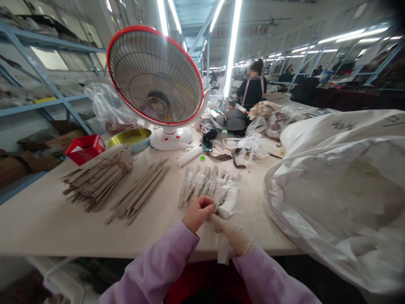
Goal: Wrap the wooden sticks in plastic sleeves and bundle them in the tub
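Note:
Close together at the table's front edge, my two hands meet fingertip to fingertip. My left hand (198, 213) is bare, its thumb and fingers pinched on something too small to make out. My right hand (236, 235) wears a pale glove, and its fingers are closed on a pale strip (223, 250) whose end hangs over the edge. Just beyond my fingers lies a group of grey-beige strips in clear wrapping (204, 181). A white bundle (228, 202) lies at its right side, close to my right hand.
Loose grey-beige strips (142, 190) and a tied bundle of them (101, 177) lie left. Behind stand a red-rimmed fan heater (158, 80), a gold-lined tin (134, 141) and a red box (85, 150). A big white sack (297, 190) bounds the right. Another person (253, 90) works farther back.

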